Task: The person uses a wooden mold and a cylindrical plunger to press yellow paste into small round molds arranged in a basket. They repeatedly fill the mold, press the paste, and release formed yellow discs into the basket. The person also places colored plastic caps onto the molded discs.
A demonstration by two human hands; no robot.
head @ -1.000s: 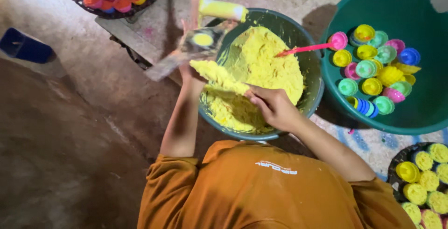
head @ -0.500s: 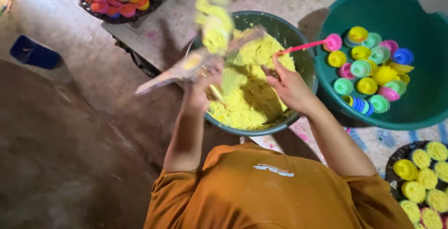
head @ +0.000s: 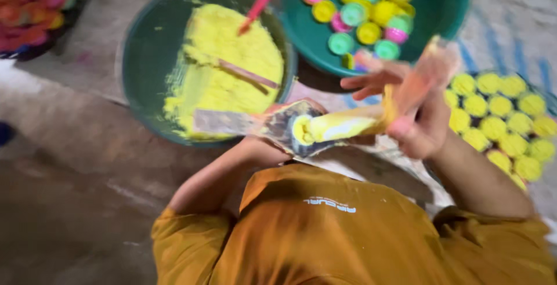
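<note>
Head view: the right hand [head: 415, 116] has its fingers [head: 371, 79] partly spread, lower ones curled on the right end of a yellow-coated tube [head: 342, 127]. The left hand [head: 272, 145] grips a flat scraper [head: 232, 122] at the tube's open left end. The tube's long axis runs left to right between both hands, above the orange shirt [head: 348, 233]. Earlier it was raised over the green basin [head: 145, 58] of yellow powder [head: 226, 58]; now it sits nearer, right of it
</note>
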